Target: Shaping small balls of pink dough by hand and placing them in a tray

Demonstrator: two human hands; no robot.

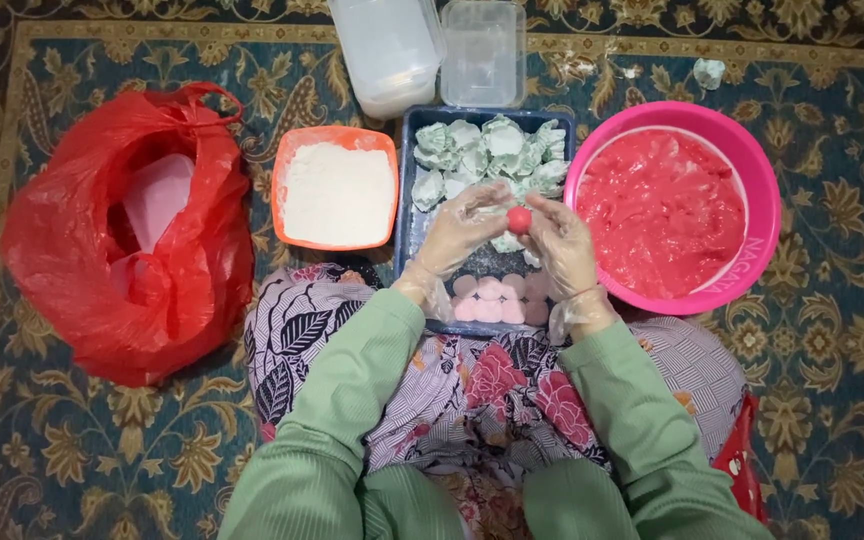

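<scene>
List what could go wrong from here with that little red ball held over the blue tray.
1. The red ball is pinched only between the fingertips of the left hand and right hand; both wear loose plastic gloves, so it might slip.
2. If dropped, it would likely land on the pale pink pieces in the blue tray and could dent them.
3. The orange flour tub sits close by the left forearm; a nudge might spill it.

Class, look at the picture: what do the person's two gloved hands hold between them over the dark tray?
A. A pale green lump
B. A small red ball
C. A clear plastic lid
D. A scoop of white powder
B. The left hand and the right hand meet around a small red ball above the dark tray; the pale green lumps lie in the tray and the white powder sits in its orange container.
</scene>
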